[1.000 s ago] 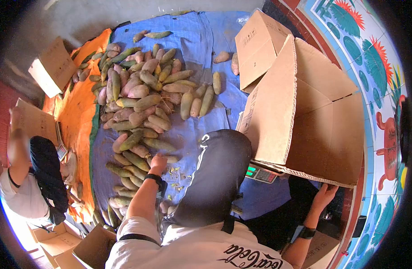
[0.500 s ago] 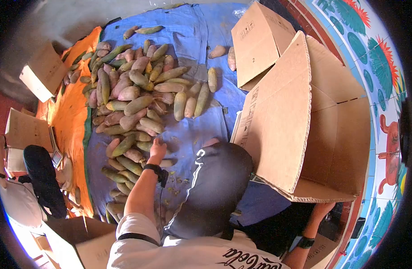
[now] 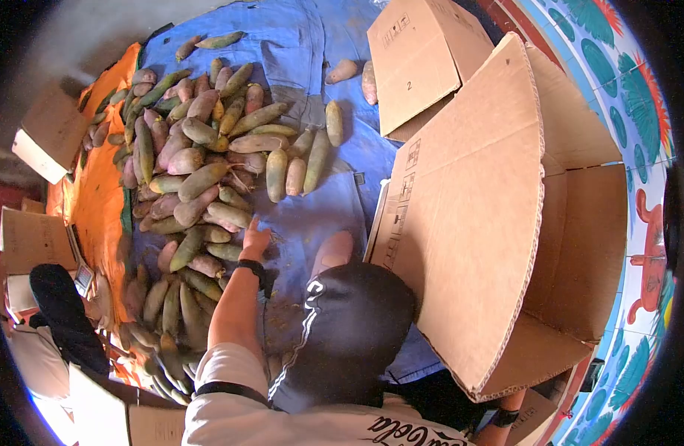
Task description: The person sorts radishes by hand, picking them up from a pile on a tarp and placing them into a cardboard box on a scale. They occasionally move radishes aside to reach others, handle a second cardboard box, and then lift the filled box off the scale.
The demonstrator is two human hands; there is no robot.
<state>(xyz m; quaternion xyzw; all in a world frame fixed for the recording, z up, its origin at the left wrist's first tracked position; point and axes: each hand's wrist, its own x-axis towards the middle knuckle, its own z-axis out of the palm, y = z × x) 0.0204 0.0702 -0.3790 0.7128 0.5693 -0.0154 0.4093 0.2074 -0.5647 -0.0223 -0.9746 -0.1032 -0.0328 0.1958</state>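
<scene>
Blue tarp [image 3: 312,52] on the floor, with an orange sheet [image 3: 97,201] beyond it; the big open box [image 3: 468,223] stands tilted at the tarp's edge. Left of the box lies the pile [image 3: 201,156] of long green and pink produce; my left hand [image 3: 254,239] is at its near rim, fingers loose and open, gripping nothing; the right hand is hidden under the box, so I cannot tell its state. I judge this a reach for one piece; next calls for closing on the nearest and carrying it into the box.
</scene>
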